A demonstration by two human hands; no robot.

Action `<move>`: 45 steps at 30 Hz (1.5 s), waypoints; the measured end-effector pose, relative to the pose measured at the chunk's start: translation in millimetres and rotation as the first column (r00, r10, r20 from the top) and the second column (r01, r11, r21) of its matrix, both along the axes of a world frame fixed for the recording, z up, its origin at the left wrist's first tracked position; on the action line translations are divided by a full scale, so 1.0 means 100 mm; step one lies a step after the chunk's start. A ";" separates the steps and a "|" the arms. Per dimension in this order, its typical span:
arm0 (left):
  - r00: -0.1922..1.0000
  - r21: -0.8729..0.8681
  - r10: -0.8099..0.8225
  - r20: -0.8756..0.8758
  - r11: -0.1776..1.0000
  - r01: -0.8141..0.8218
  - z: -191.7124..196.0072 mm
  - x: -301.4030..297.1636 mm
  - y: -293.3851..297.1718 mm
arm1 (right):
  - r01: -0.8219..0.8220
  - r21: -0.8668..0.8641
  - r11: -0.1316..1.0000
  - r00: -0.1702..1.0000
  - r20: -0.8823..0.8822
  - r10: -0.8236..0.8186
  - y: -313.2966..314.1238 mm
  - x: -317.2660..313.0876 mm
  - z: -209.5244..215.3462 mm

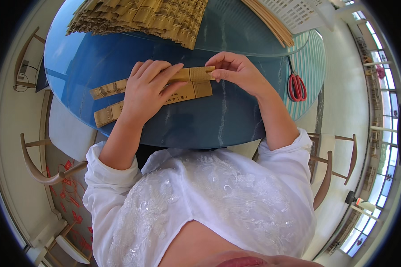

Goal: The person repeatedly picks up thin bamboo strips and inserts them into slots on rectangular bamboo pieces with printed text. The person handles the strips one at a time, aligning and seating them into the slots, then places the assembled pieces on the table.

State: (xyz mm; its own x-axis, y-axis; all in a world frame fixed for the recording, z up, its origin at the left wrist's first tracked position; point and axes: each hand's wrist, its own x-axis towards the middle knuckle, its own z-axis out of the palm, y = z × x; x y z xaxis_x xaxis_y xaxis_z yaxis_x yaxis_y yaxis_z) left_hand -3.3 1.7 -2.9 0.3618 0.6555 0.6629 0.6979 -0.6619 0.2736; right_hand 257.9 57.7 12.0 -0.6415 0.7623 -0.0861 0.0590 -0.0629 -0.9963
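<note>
1. A wooden chair [35,164] stands left of the round blue table [89,58]; a second chair [329,173] stands to the right.
2. Two bamboo slips lie side by side on the table, long axes running left to right and tilting slightly up toward the right. The upper slip [108,89] and the lower slip [107,114] show bare ends at the left.
3. The left hand [147,91] lies flat across the middle of both slips, fingers spread and pointing right, pressing them to the table rather than gripping.
4. The right hand [238,71] pinches the right end of the upper slip between thumb and fingertips. That end lies just left of the grip, so the right hand is the nearer one to it; the lower slip's right end sits free just below.
5. At the far edge a heap of slips [142,15] fans out; a bundle of sticks [272,22] and a white basket [298,13] lie to the right.
6. Red scissors [296,86] rest at the table's right rim, apart from both hands.
</note>
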 end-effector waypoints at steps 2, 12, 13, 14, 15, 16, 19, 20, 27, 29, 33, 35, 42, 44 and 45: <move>1.000 0.002 0.014 -0.003 1.000 -0.014 0.01 0.01 -0.01 | -0.012 -0.009 1.000 1.000 -0.009 0.012 0.00 0.01 0.02; 0.997 -0.035 0.076 0.019 0.997 -0.076 0.03 0.00 0.00 | 0.238 0.966 0.101 0.140 0.069 -0.988 0.62 1.07 -0.14; 0.997 -0.037 0.074 0.025 0.997 -0.073 0.03 0.00 0.00 | 0.171 0.982 0.077 0.070 0.066 -0.995 0.64 1.12 -0.16; 0.997 -0.039 0.072 0.030 0.997 -0.071 0.03 -0.01 0.00 | 0.175 0.979 0.107 0.047 0.100 -0.994 0.65 1.15 -0.19; 0.997 -0.040 0.070 0.036 0.997 -0.068 0.03 -0.02 0.00 | 0.180 0.974 0.136 0.025 0.133 -0.991 0.66 1.17 -0.22; 0.997 -0.039 0.070 0.041 0.997 -0.068 0.02 -0.02 0.00 | 0.184 0.969 0.165 0.004 0.167 -0.986 0.67 1.18 -0.24; 0.996 -0.042 0.074 0.052 0.997 -0.072 0.02 -0.03 0.00 | 0.207 0.956 0.206 0.004 0.209 -0.978 0.70 1.26 -0.28; 0.996 -0.048 0.077 0.054 0.996 -0.075 0.01 -0.03 0.00 | 0.230 0.948 0.221 -0.004 0.228 -0.974 0.71 1.26 -0.27; 0.994 -0.053 0.075 0.080 0.996 -0.070 0.02 -0.04 0.00 | 0.185 0.948 0.258 -0.024 0.267 -0.963 0.68 1.28 -0.27; 0.994 -0.054 0.076 0.083 0.996 -0.072 0.03 -0.03 -0.01 | 0.280 0.923 0.264 0.013 0.271 -0.962 0.68 1.22 -0.25; 0.993 -0.045 0.080 0.084 0.996 -0.077 0.02 -0.04 0.00 | 0.586 0.759 0.283 0.180 0.219 -0.959 0.64 1.12 -0.10; 0.993 -0.041 0.084 0.088 0.996 -0.080 0.03 -0.04 0.00 | 0.723 0.637 0.267 0.268 0.097 -0.958 0.65 1.10 -0.07; 0.989 -0.036 0.114 0.095 0.993 -0.111 0.00 -0.06 0.02 | 0.965 0.196 0.173 0.248 -0.482 -0.840 0.67 1.09 0.01; 0.988 -0.033 0.113 0.101 0.993 -0.110 0.00 -0.06 0.02 | 0.985 0.130 0.114 0.170 -0.620 -0.766 0.62 1.06 0.08; 0.988 -0.031 0.113 0.105 0.993 -0.110 0.00 -0.07 0.03 | 0.992 0.094 0.088 0.128 -0.678 -0.724 0.59 1.06 0.11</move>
State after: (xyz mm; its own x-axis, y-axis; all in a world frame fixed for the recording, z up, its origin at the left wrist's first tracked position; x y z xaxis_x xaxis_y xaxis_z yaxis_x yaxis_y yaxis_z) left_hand -10.0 4.5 -3.1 0.2142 0.7049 0.6762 0.7328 -0.5736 0.3659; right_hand 363.4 117.1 22.6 0.6743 0.5903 0.4437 -0.0464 0.6335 -0.7723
